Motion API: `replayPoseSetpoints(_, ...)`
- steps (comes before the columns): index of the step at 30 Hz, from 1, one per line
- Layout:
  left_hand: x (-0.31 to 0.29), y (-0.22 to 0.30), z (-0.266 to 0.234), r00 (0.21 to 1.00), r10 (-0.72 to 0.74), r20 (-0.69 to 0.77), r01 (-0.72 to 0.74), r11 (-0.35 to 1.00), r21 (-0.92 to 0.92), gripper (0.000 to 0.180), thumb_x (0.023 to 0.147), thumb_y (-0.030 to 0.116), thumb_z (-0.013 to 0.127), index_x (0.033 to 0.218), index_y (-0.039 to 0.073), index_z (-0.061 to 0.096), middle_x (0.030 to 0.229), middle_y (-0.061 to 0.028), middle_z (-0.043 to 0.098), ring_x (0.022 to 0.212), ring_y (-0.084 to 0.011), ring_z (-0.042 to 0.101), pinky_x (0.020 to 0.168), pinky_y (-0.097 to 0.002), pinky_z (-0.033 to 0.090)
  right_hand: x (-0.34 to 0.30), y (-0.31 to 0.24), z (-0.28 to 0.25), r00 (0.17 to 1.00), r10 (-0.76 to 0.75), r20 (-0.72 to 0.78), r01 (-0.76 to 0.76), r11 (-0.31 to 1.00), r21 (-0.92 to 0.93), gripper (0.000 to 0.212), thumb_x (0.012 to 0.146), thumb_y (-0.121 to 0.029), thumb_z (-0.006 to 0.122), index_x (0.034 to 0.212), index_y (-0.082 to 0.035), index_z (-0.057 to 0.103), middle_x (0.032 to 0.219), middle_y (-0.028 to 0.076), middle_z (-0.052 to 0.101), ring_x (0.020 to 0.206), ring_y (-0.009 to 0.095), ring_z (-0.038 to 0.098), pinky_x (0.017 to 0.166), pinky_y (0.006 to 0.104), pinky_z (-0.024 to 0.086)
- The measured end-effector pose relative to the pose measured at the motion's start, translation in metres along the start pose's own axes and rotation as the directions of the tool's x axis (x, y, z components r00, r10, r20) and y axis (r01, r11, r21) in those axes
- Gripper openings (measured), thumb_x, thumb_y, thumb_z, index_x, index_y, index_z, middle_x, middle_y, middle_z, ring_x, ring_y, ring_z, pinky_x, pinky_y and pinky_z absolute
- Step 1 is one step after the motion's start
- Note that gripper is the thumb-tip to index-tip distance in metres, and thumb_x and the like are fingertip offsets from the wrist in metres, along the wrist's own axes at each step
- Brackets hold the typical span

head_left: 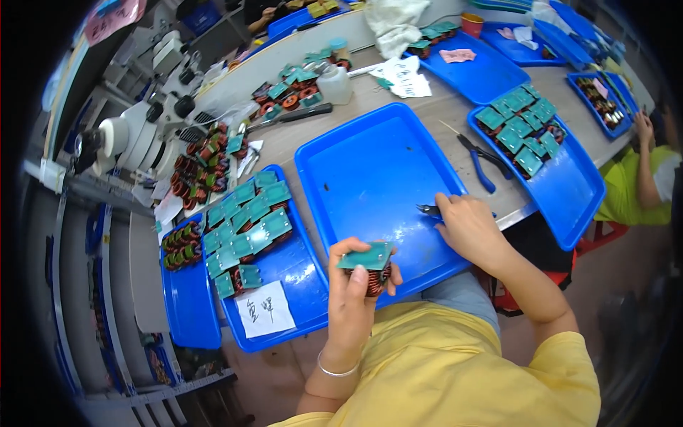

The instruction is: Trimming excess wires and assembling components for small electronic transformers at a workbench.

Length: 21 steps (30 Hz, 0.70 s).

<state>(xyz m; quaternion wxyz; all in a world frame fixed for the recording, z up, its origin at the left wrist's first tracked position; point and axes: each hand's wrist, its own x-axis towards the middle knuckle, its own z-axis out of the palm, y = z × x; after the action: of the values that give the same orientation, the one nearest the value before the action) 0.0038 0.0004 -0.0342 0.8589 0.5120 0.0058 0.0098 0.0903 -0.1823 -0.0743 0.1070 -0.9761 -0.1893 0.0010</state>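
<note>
My left hand [353, 282] is closed around a copper-wound coil with a green circuit board [367, 257] on top, held over the near edge of a blue tray [377, 164]. In my right hand [466, 226] is a pair of cutters [429, 210], gripped over the tray's right side with the dark jaws pointing left. A gap separates the cutters from the coil. Small dark bits lie on the tray's floor. To the left, a second blue tray [299, 274] carries rows of green-topped coils [249, 224] and a white handwritten paper [265, 309].
Blue-handled pliers [478, 162] lie right of the middle tray. Beyond them, another tray [569, 188] holds more board-topped coils [519, 128]. At the back stand a translucent bottle [334, 85] and a black-handled tool [306, 114]. A co-worker in bright green [640, 185] sits at far right.
</note>
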Motion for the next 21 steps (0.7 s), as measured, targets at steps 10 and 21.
replayPoseSetpoints(10, 0.0, 0.006, -0.002, 0.988, 0.093, 0.121, -0.122, 0.958, 0.258, 0.057, 0.063, 0.006, 0.08, 0.103, 0.007, 0.039, 0.104, -0.0097, 0.047, 0.087, -0.0145, 0.05, 0.075, -0.0252, 0.043, -0.044, -0.018, -0.077, 0.992, -0.11, -0.054, 0.099, 0.462, 0.881, 0.031, 0.067, -0.003, 0.059, 0.097, 0.001, 0.062, 0.076, 0.009, 0.062, 0.065, 0.014, 0.057, 0.059, 0.0227, 0.042)
replayPoseSetpoints(21, 0.003, 0.02, 0.01, 0.93, 0.242, 0.277, -0.355, 0.786, 0.506, 0.053, 0.058, 0.013, 0.083, 0.095, 0.006, 0.047, 0.094, -0.0114, 0.052, 0.091, -0.0204, 0.054, 0.075, -0.0285, 0.045, -0.055, -0.031, -0.099, 0.936, -0.348, -0.053, 0.192, 0.377, 0.906, 0.036, 0.058, -0.003, 0.063, 0.093, 0.001, 0.066, 0.076, 0.013, 0.063, 0.059, 0.02, 0.057, 0.055, 0.0265, 0.043)
